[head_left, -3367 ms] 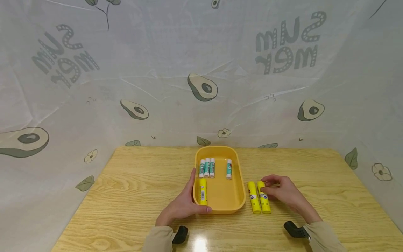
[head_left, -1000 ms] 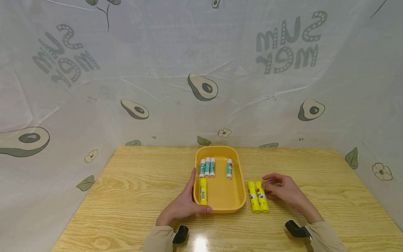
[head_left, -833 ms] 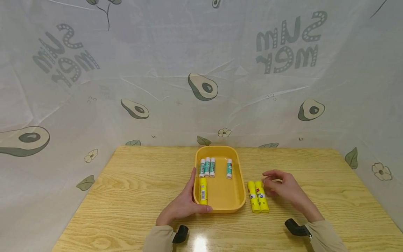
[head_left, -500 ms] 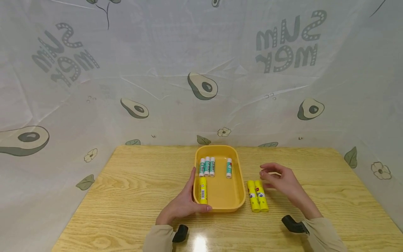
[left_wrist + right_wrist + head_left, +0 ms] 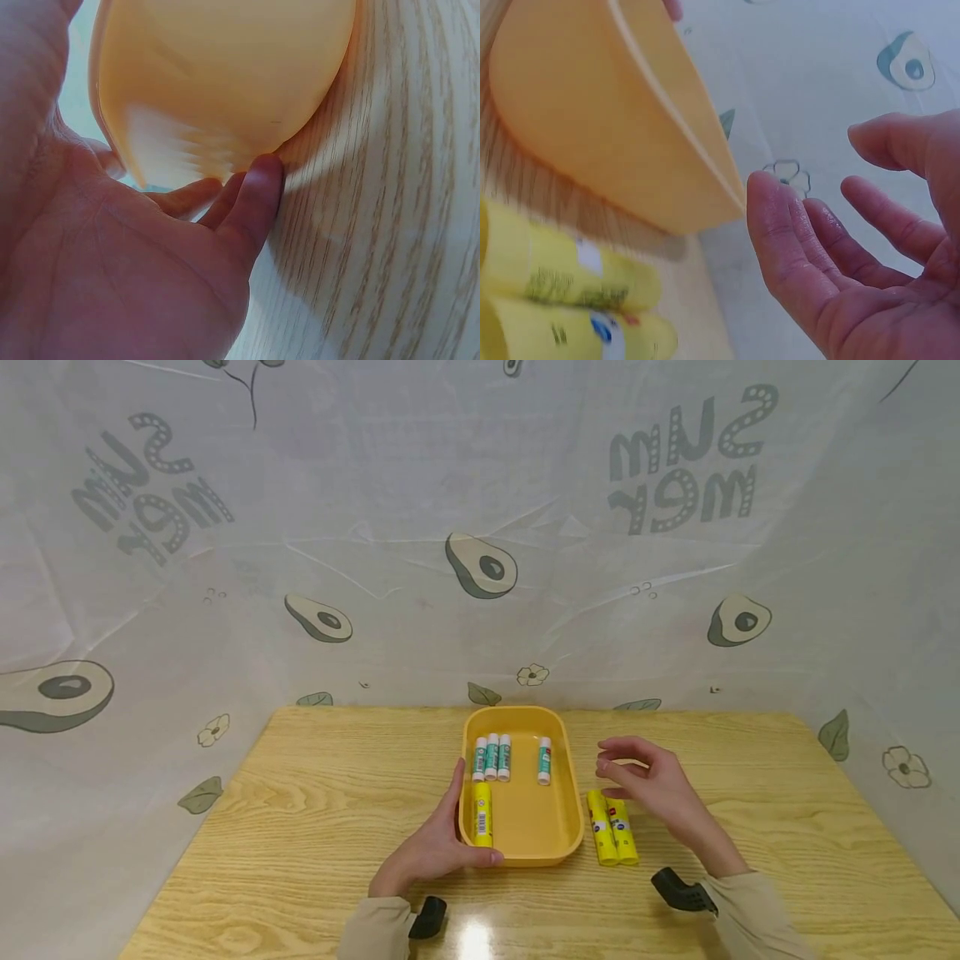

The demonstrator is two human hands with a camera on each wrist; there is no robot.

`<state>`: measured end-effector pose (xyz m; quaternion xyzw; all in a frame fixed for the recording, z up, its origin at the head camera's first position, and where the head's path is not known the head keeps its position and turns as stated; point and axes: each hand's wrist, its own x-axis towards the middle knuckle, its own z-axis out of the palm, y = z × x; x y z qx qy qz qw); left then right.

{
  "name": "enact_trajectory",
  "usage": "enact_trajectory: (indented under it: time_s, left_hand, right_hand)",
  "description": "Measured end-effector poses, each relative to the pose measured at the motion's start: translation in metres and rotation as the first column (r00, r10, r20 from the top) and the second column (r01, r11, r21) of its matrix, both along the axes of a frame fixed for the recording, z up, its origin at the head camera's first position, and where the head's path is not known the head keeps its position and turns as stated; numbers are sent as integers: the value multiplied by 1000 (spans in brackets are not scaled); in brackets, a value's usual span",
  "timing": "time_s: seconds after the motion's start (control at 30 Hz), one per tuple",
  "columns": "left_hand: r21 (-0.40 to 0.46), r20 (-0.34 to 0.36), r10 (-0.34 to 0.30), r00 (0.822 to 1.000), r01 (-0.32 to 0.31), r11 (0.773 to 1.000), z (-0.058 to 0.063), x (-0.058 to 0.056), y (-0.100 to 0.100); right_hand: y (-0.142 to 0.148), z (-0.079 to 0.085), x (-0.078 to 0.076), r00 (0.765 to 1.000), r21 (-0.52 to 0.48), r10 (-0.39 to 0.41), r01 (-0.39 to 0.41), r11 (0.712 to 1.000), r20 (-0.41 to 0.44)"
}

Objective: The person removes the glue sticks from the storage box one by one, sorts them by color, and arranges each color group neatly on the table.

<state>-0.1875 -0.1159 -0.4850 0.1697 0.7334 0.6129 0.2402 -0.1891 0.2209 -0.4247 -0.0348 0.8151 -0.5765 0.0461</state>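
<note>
My left hand (image 5: 433, 853) grips the near-left corner of an orange-yellow plastic tray (image 5: 534, 862), thumb at the front rim and fingers along the left side. In the left wrist view its fingertips (image 5: 264, 171) press against the tray's wall. Inside the tray, three white-and-green glue sticks (image 5: 491, 757) lie side by side at the left, with another glue stick (image 5: 544, 762) at the right. A larger yellow glue stick (image 5: 482, 814) lies at the near left. My right hand (image 5: 652, 781) hovers, loosely bent and holding nothing, over the upper ends of two yellow glue sticks (image 5: 602, 828) lying together on the table.
The wooden table (image 5: 330, 810) extends on both sides of the tray. Behind it hangs a pale curtain (image 5: 390, 635) printed with avocados and lettering. Black wrist mounts (image 5: 678, 891) sit at both wrists.
My right hand first nudged the right yellow glue stick against its neighbour, then let go, rose and moved left toward the tray. My left hand and the tray stayed put.
</note>
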Motion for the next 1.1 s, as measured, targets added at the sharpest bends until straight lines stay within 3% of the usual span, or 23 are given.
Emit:
enact_trajectory:
  time_s: [0.23,0.77,1.1]
  left_hand:
    - [7,-5,-6,1000,6,1000,0,0,0]
    - [1,-9,-2,1000,2,1000,-2,0,0]
    - [0,-21,12,1000,-12,1000,-2,0,1]
  right_hand:
    - [-19,7,2,999,-56,40,-40,998,-10]
    - [-56,6,-3,991,-139,130,-125,982,32]
    - [-76,-1,-9,988,-108,147,-140,984,52]
